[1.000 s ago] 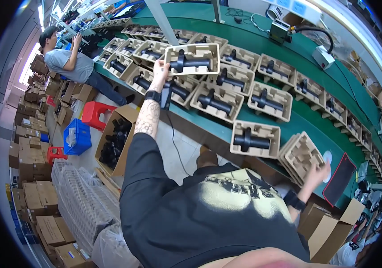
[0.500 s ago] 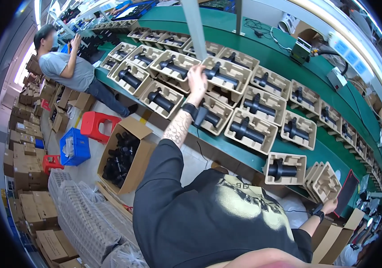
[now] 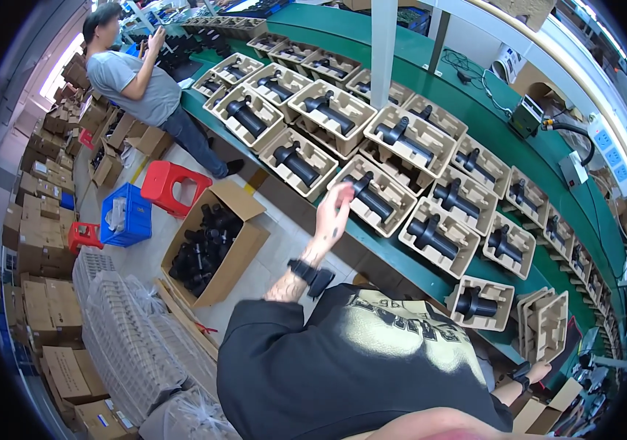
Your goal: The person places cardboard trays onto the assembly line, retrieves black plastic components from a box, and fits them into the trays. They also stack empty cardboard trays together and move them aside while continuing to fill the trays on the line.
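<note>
While the green table (image 3: 474, 95) curves across the upper part of the view, rows of tan pulp trays (image 3: 332, 110) lie packed side by side on it, most of them holding a black tool (image 3: 372, 199) with a thick barrel and a handle. The left hand (image 3: 334, 213) is raised over the near edge of the table, fingers loosely spread and holding nothing, just beside the tray (image 3: 372, 194) nearest to it. A dark watch (image 3: 312, 275) sits on that wrist. The right hand (image 3: 537, 374) is low at the right edge of the view, well apart from the left, next to a stack of empty trays (image 3: 544, 326); whether it grips anything cannot be told.

On the far side of the table lie a power strip (image 3: 610, 150), cables and a small grey box (image 3: 527, 117), and a pale post (image 3: 383, 40) rises from it. On the floor beside the table stands an open cardboard box (image 3: 236, 253) filled with more black tools. Near it are a red stool (image 3: 170, 187) and a blue crate (image 3: 126, 216). Wrapped stacks of white trays (image 3: 130, 334) and many closed cartons (image 3: 46, 220) line the left side of the room. Another person in a grey shirt (image 3: 134, 77) stands at the far end of the table.
</note>
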Demonstrator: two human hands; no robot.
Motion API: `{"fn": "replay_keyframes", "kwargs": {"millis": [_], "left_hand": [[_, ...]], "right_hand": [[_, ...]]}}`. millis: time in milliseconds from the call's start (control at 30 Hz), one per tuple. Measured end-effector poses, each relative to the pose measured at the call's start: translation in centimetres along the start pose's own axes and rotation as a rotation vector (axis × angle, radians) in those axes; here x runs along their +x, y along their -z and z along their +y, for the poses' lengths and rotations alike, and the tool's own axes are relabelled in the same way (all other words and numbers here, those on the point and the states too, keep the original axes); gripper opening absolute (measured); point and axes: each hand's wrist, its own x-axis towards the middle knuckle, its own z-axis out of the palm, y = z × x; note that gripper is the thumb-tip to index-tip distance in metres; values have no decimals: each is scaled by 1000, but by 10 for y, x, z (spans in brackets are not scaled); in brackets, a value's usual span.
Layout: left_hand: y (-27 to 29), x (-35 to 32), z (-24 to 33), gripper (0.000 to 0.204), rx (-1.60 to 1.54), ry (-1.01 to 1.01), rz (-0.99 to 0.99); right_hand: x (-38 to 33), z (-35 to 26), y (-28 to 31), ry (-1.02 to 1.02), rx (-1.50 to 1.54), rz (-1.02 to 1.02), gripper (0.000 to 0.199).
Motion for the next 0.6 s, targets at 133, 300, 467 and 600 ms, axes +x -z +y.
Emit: {"fn": "replay_keyframes", "kwargs": {"millis": [133, 300, 467, 600], "left_hand": [[10, -71, -30, 30, -139, 247, 6], [-9, -98, -27, 31, -196, 295, 85], [-46, -83, 5, 28, -197, 277, -49], [-86, -75, 72, 30, -363, 263, -224]], "right_hand": [[17, -7, -5, 12, 90, 69, 37], [-14, -67, 38, -17, 256, 135, 39], [-12, -66, 51, -32, 502, 209, 41], [-64, -132, 36, -18, 904, -157, 42]]}}
